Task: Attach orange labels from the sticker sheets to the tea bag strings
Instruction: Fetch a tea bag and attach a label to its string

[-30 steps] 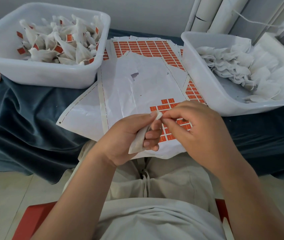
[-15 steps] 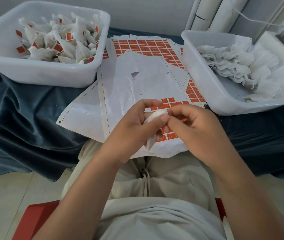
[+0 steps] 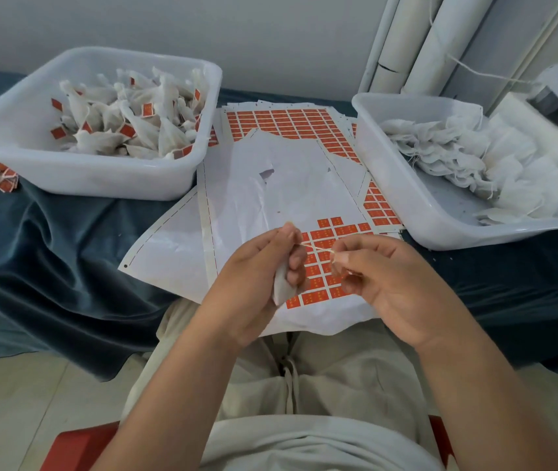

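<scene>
Tea bag [image 3: 282, 287] sits gripped in the curled fingers of the left hand [image 3: 254, 283], just above the near sticker sheet [image 3: 237, 215] — its string [image 3: 315, 248] runs straight rightward to the right hand [image 3: 393, 290], which pinches it at the fingertips. Far left, a white bin [image 3: 101, 180] holds labelled bags [image 3: 128, 130] — far right, a second bin [image 3: 403, 198] holds plain bags [image 3: 457, 154].

This is looking like a small piecework workshop in a plain room. A table [image 3: 50, 249] draped in dark blue cloth is carrying two white plastic tubs: the left tub [image 3: 84, 178] is holding labelled tea bags [image 3: 128, 124], the right tub [image 3: 406, 205] a heap of unlabelled bags [image 3: 457, 154]. Sticker sheets [image 3: 271, 185] are lying spread between them, and white rolls [image 3: 440, 39] are leaning against the bare wall [image 3: 203, 28] behind
</scene>
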A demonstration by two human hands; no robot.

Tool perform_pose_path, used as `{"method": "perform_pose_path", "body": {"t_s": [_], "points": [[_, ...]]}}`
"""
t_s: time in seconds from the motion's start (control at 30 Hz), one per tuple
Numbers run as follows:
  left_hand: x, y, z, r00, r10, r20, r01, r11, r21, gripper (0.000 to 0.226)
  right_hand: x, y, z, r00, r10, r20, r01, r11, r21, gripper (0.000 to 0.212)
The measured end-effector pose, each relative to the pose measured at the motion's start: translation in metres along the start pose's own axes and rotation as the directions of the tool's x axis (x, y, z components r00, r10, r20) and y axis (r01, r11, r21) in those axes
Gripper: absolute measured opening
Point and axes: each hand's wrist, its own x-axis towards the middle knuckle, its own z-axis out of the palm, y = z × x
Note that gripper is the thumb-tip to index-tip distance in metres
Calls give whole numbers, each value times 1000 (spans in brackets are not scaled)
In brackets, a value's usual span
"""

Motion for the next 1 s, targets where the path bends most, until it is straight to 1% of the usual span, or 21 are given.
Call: {"method": "perform_pose_path", "body": {"t_s": [0.03, 0.1, 0.17, 0.23, 0.3, 0.37, 0.43, 0.57, 0.67, 0.77, 0.8, 0.87, 0.9, 0.93, 0.97, 1.0], "points": [[0, 0, -1, 999, -1, 40, 1, 1000, -2, 31, 2, 1, 0, 999, 30, 42, -35, 992, 122, 9], [1, -1, -1, 998, 41, 53, -46, 995, 88, 22, 4, 2, 1, 988, 46, 144, -88, 950, 300, 12], [1, -3, 1, 994, 106, -17, -101, 981, 166, 19, 5, 1, 0, 974, 45, 223, -135, 904, 405, 11], [2, -5, 4, 978, 186, -97, -148, 940, 309, 21, 6, 1, 1, 969, 54, 239, -163, 869, 466, 8], [2, -9, 5, 959, 246, -137, -157, 871, 465, 21, 8, 3, 2, 978, 78, 194, -166, 855, 492, 6], [2, -12, 5, 957, 251, -149, -140, 842, 521, 22, 10, 6, 1, 989, 76, 130, -131, 860, 492, 9], [3, -14, 6, 964, 221, -144, -118, 851, 512, 23, 12, 8, 1, 994, 61, 91, -99, 859, 502, 13], [4, -18, 9, 955, 250, -158, -132, 839, 528, 27, 13, 10, 7, 994, 10, 109, -71, 818, 571, 14], [5, -17, 8, 954, 244, -171, -108, 818, 566, 31, 13, 9, 8, 997, 18, 79, -58, 844, 533, 13], [5, -16, 5, 962, 234, -139, -108, 798, 594, 34, 11, 8, 7, 997, 13, 82, -51, 875, 482, 10], [4, -16, 5, 965, 235, -115, -122, 792, 598, 30, 11, 7, 7, 997, -2, 81, -37, 874, 484, 11], [5, -16, 3, 970, 236, -65, -156, 799, 581, 15, 10, 4, 5, 996, -52, 68, 9, 852, 524, 14], [7, -17, 0, 968, 242, -64, -156, 783, 602, 14, 10, 1, 3, 996, -69, 54, 28, 839, 544, 14], [8, -16, -5, 960, 269, -79, -149, 726, 671, 19, 10, -1, 0, 997, -71, 34, 42, 841, 539, 13], [10, -16, -13, 947, 310, -81, -129, 601, 789, 25, 10, -2, -4, 998, -60, 9, 47, 863, 503, 11], [12, -15, -21, 942, 331, -47, -100, 412, 906, 32, 11, -2, -6, 999, -36, -15, 39, 891, 453, 11]]}}
